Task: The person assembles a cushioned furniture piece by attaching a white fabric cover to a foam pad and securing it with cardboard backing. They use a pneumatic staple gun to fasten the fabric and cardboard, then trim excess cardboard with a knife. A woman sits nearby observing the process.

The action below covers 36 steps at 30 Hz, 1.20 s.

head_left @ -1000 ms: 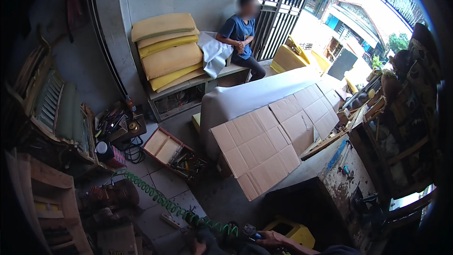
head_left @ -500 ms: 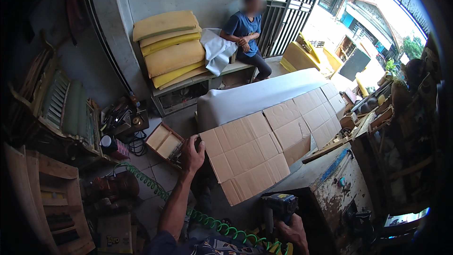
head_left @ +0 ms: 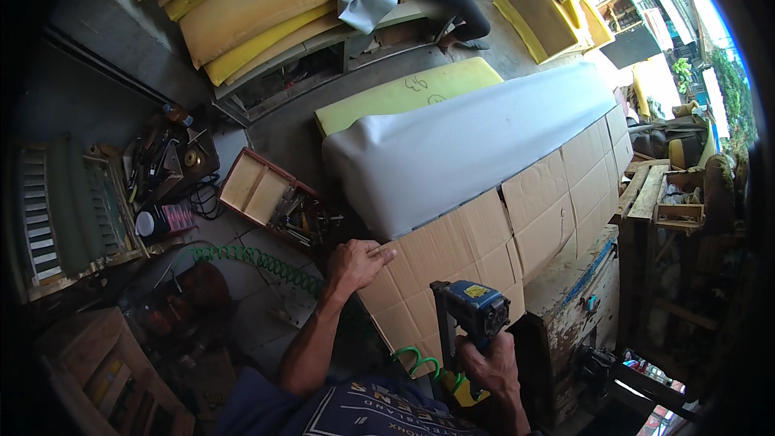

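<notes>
My left hand [head_left: 357, 266] pinches the near left corner of a flattened brown cardboard sheet [head_left: 452, 234], fingers closed on its edge. Along its far edge the sheet meets a long piece covered in smooth pale grey upholstery material [head_left: 476, 141]. In my right hand [head_left: 492, 367] is a blue and black pneumatic staple gun [head_left: 476, 303], gripped by its handle and held above the cardboard's near part. A green coiled air hose [head_left: 416, 359] shows beside the gun. What lies under the cardboard is hidden.
Left of the work, an open wooden box [head_left: 258, 186] holds tools on the tiled floor. Behind, a yellow foam slab [head_left: 412, 89] and stacked cushions [head_left: 258, 12] stand near a seated person [head_left: 448, 0]. A worn cabinet [head_left: 577, 307] stands close on the right.
My view has tilted downward. The staple gun has come up over the cardboard in my right hand. My left hand stays at the cardboard's corner, which now lies closer against the grey covering.
</notes>
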### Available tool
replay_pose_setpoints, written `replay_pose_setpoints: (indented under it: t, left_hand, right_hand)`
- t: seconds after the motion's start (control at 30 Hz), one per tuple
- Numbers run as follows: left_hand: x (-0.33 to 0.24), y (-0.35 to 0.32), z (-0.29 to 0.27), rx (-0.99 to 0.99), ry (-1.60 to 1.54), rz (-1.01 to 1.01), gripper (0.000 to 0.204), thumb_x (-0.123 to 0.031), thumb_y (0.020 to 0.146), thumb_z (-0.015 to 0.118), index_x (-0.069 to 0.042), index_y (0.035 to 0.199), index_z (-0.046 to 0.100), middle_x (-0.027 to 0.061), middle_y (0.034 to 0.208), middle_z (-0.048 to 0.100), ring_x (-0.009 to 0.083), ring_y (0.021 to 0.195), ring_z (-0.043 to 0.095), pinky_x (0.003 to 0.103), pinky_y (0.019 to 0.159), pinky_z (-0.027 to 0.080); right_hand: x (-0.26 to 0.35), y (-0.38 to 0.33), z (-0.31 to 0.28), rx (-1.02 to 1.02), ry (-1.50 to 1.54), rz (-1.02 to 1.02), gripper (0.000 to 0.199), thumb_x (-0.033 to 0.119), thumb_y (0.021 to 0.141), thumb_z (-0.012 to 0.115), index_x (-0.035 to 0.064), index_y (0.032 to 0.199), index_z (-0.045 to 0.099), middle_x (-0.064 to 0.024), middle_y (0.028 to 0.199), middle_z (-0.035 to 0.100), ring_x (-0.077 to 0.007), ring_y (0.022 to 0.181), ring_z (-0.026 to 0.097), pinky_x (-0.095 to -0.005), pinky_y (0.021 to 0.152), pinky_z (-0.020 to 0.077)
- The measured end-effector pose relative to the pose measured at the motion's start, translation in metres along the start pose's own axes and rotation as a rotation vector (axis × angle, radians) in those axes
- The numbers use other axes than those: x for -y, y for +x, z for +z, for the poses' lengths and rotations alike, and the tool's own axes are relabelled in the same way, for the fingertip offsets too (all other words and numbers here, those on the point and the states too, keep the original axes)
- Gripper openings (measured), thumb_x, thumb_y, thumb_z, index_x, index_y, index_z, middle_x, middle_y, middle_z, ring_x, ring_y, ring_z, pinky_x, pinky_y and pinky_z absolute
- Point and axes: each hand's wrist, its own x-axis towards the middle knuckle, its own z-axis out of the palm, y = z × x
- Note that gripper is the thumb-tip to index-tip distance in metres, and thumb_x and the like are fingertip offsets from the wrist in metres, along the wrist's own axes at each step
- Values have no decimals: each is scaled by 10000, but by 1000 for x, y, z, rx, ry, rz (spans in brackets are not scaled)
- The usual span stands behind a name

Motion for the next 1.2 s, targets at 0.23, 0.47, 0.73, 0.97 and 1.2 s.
replay_pose_setpoints:
  t: [0.23, 0.47, 0.73, 0.97, 1.2]
  left_hand:
    - [-2, -1, 1, -56, -49, -2, 434, -539, 909, 736, -108, 913, 784, 180, 791, 727, 388, 780, 727, 482, 681, 539]
    - [-4, -7, 9, -132, -114, 14, 423, -525, 913, 735, -104, 877, 761, 168, 729, 692, 399, 727, 698, 490, 656, 528]
    - [-3, -7, 13, -150, -172, 8, 405, -523, 917, 729, -122, 879, 764, 158, 717, 693, 413, 708, 685, 489, 649, 526]
    - [-9, -10, 7, -171, -164, 1, 348, -463, 922, 735, -122, 859, 763, 169, 725, 697, 413, 706, 692, 481, 627, 531]
    - [-9, -10, 8, -230, -165, 52, 313, -382, 913, 770, -88, 808, 741, 182, 709, 689, 422, 677, 678, 474, 602, 518]
  right_hand:
    - [26, 44, 11, 13, -157, 109, 292, 228, 875, 684, -55, 947, 699, -194, 655, 688, -314, 618, 734, -431, 617, 562]
    - [28, 64, 28, -32, -167, 1, 249, 177, 852, 698, -55, 941, 712, -199, 642, 680, -339, 614, 739, -425, 592, 556]
    - [24, 73, 42, -74, -141, -35, 198, 166, 825, 717, -23, 885, 722, -194, 632, 673, -336, 611, 741, -426, 584, 558]
    - [28, 82, 49, -83, -254, -114, 201, 164, 812, 723, -21, 891, 717, -198, 651, 682, -354, 657, 751, -429, 602, 567]
    - [29, 88, 53, -92, -262, -13, 237, 173, 841, 730, -3, 1001, 742, -218, 747, 724, -365, 750, 770, -440, 660, 586]
